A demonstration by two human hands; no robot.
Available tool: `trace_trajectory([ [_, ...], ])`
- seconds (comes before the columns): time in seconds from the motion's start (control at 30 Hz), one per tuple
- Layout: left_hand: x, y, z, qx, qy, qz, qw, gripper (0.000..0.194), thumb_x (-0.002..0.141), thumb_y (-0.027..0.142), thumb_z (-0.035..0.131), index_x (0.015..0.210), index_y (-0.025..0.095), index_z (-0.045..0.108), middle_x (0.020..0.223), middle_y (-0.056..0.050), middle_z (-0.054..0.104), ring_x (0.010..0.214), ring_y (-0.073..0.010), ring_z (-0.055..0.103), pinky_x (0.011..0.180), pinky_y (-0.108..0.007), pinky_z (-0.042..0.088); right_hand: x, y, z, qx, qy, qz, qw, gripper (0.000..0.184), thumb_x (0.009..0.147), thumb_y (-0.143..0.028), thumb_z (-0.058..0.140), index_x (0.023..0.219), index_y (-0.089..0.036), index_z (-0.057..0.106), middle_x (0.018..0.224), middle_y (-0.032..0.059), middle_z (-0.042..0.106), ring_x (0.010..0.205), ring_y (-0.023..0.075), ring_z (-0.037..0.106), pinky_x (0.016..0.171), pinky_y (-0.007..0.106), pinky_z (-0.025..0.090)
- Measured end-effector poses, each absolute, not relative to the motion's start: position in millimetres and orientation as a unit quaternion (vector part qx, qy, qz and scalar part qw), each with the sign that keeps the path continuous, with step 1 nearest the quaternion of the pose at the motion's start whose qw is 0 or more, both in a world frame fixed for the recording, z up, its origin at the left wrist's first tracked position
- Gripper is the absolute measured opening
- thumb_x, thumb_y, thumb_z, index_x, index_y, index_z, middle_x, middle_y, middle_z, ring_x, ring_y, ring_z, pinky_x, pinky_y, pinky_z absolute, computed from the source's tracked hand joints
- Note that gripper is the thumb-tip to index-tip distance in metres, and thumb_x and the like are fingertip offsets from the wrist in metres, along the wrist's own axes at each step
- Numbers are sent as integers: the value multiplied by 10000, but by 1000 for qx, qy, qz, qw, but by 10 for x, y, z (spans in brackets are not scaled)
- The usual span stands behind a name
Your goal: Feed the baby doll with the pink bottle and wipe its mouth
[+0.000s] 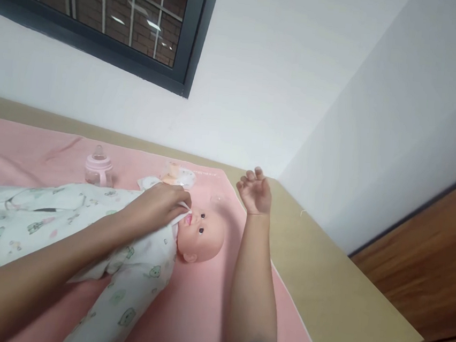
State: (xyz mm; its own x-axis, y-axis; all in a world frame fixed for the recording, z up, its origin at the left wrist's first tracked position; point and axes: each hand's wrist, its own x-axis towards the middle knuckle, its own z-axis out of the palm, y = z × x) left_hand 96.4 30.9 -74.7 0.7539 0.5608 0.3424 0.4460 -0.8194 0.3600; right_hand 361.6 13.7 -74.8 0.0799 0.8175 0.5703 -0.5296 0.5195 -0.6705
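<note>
A baby doll (205,241) lies on its back with its head to the right, dressed in a white onesie (137,280) with small green and pink prints. My left hand (164,202) reaches across its chest and pinches the onesie's collar (183,215) just below the doll's mouth. Beyond the doll's head, my right hand (256,192) is raised with palm showing and fingers loosely curled and apart, holding nothing. Under the doll spreads a pink mat (203,303).
A pink baby bottle (98,168) stands behind the doll. Near the mat's back edge lies a small crumpled patterned cloth (181,176). The wooden tabletop (333,294) extends to a corner at right. Behind are a white wall (252,87) and a dark-framed window (187,43).
</note>
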Motion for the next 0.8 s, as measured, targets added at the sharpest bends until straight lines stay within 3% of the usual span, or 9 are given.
trace_trajectory([
  [0.1, 951, 305, -743, 922, 274, 229, 147, 231, 834, 241, 451, 825, 193, 676, 860, -28, 683, 821, -209, 600, 702, -302, 404, 3730, 323, -1183, -208, -325, 495, 778, 69, 812, -306, 649, 834, -241, 649, 754, -49, 645, 643, 43, 587, 717, 179, 542],
  [0.3, 934, 278, -704, 914, 269, 234, 192, 230, 841, 263, 448, 841, 203, 670, 901, -10, 687, 852, -198, 604, 719, -290, 417, 3937, 468, -1781, -380, -128, 479, 781, 97, 872, -188, 572, 800, -186, 637, 749, -24, 674, 643, 55, 611, 714, 203, 560],
  [0.5, 954, 230, -664, 920, 262, 223, 189, 226, 839, 281, 461, 854, 198, 672, 913, -22, 684, 863, -204, 608, 746, -303, 419, 3993, 547, -1898, -406, -97, 435, 798, 153, 855, -57, 548, 777, -170, 616, 673, -43, 652, 599, 30, 595, 706, 151, 554],
  [0.8, 967, 204, -738, 924, 252, 216, 188, 183, 835, 272, 489, 858, 216, 662, 918, -6, 678, 879, -201, 607, 744, -296, 416, 3994, 588, -1916, -411, -73, 417, 807, 202, 889, -49, 480, 762, -161, 589, 651, -45, 620, 590, 23, 595, 681, 141, 559],
])
